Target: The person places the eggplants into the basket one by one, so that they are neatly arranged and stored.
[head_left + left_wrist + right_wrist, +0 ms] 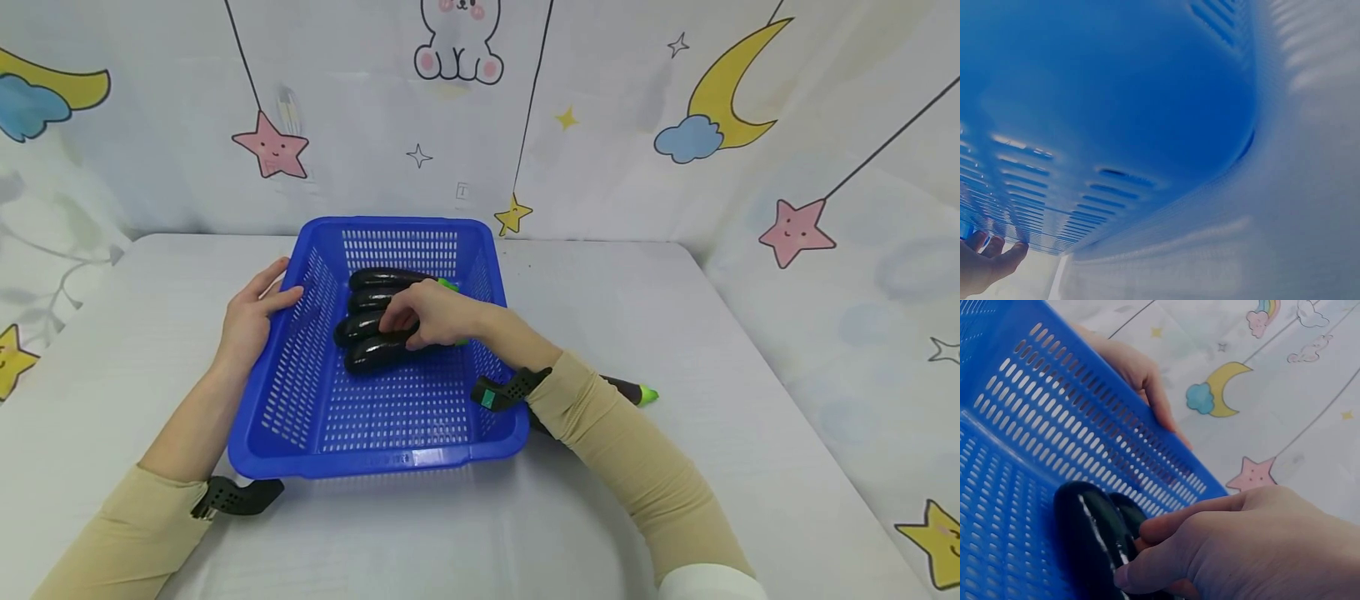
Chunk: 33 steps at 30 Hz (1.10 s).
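A blue plastic basket (420,457) with slotted walls stands on the white table. Inside it several glossy black eggplants (375,279) with green stem ends lie side by side. My right hand (444,314) reaches over the basket's right side and holds the nearest eggplant (370,355), thumb on its near side; the right wrist view shows this eggplant (1088,528) close up. At the left rim my left hand (251,321) grips the basket, also seen in the right wrist view. The left wrist view shows mostly the basket's outer wall (1116,87), with the fingertips (1016,252) against it.
Right of the basket, a dark eggplant with a green end (633,389) lies on the table (720,467), partly hidden by my right forearm. Another dark piece (538,425) shows beside the basket's near right corner. A printed curtain (600,167) hangs behind the table.
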{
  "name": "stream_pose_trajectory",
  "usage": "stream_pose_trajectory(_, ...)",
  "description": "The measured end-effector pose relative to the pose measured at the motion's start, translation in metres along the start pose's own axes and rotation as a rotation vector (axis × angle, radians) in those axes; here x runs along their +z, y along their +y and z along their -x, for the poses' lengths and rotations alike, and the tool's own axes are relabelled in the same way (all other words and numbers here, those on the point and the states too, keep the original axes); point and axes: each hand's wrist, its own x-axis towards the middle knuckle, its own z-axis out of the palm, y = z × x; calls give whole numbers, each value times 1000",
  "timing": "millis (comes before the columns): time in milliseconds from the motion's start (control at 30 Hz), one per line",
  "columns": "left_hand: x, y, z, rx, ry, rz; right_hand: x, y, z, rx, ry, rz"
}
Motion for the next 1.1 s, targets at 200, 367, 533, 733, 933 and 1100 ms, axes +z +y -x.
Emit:
stream_pose_trajectory(200,0,0,0,7,1,-10,0,1,0,-17,3,0)
stream_pose_trajectory(367,0,0,0,11,3,-4,0,2,0,-25,4,-1)
stream_pose_trajectory(533,0,0,-1,17,2,3,0,2,0,-34,10,-17)
stream_pose_trajectory(733,-1,-1,-1,12,-6,21,-1,3,0,-57,12,-19)
stream_pose_trajectory(933,0,0,-1,4,-1,32,0,3,-2,-70,8,-5)
stream_pose_trajectory(1100,0,0,-1,2,-3,19,0,4,-1,-71,5,-15)
